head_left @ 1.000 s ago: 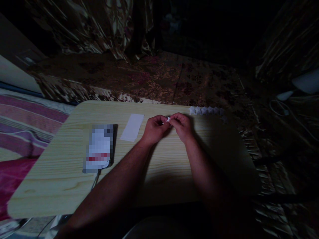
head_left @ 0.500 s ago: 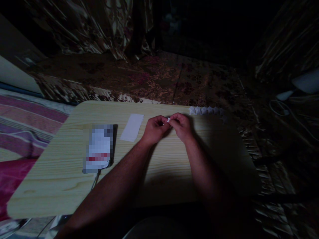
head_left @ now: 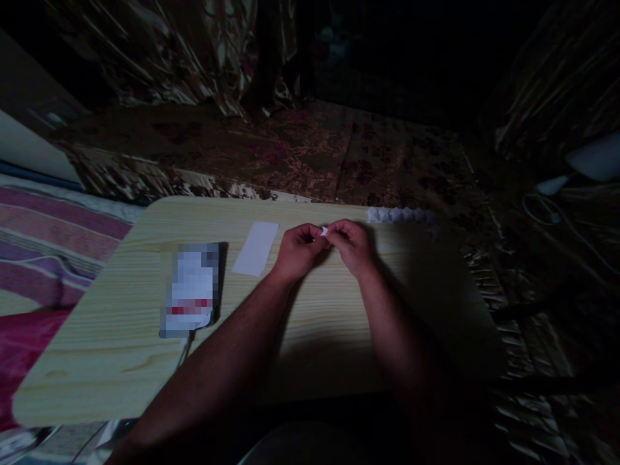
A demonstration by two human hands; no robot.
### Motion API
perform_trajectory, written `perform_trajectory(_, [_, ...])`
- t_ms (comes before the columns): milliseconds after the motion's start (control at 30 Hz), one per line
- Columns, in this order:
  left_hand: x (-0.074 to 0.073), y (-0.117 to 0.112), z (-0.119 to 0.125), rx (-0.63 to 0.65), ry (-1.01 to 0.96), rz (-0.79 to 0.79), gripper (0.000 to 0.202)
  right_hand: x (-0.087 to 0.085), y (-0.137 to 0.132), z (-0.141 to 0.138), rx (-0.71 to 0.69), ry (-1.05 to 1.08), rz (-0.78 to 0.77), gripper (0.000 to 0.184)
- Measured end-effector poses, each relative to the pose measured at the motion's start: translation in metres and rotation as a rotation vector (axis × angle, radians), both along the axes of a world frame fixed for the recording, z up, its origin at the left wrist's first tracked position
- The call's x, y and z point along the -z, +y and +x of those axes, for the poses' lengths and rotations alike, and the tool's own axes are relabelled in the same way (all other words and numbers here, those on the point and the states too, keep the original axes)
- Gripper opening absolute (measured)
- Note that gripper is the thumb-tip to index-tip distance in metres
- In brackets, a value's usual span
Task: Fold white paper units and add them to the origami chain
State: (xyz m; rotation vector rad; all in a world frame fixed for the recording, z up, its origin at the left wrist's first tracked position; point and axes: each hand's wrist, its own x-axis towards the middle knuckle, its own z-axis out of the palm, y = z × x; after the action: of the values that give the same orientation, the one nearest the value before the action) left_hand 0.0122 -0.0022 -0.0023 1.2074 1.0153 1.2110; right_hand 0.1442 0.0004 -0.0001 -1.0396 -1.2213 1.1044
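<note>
A small white paper star point(head_left: 324, 230) is pinched between the fingertips of both hands, above the middle of the table's far half. My left hand point(head_left: 299, 248) grips it from the left with bent fingers. From the right, my right hand point(head_left: 352, 244) holds it between thumb and forefinger. The fingers cover much of the star. Left of my left hand lies a stack of white paper strips point(head_left: 256, 248), flat on the wood. Several folded paper stars point(head_left: 400, 215) stand in a row near the far edge, beyond my right hand.
The pale wooden table point(head_left: 121, 361) has rounded corners. On its left lies a blurred-out phone-like device point(head_left: 191, 287) with a cable point(head_left: 185, 349) running toward the near edge. A striped cloth point(head_left: 43, 239) is at the left. Patterned fabric point(head_left: 290, 148) hangs beyond the far edge.
Both hands and the star have shifted very slightly left, and the star's angle between the fingertips has changed a little. The strips and the row of stars stay put.
</note>
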Motion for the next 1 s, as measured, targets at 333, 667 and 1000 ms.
perform_trajectory(333, [-0.0036, -0.0014, 0.0020, -0.034, -0.051, -0.042, 0.021, 0.0060, 0.0026, 0.0029, 0.022, -0.060, -0.003, 0.008])
perform_trajectory(667, [-0.0024, 0.0012, -0.0001, -0.045, -0.127, -0.053, 0.015, 0.0026, 0.0024, 0.0018, 0.026, -0.050, -0.057, 0.010])
perform_trajectory(1000, [-0.0018, 0.0033, 0.0028, -0.096, -0.296, -0.068, 0.013, -0.0019, -0.0004, 0.0008, -0.054, -0.001, -0.057, 0.007])
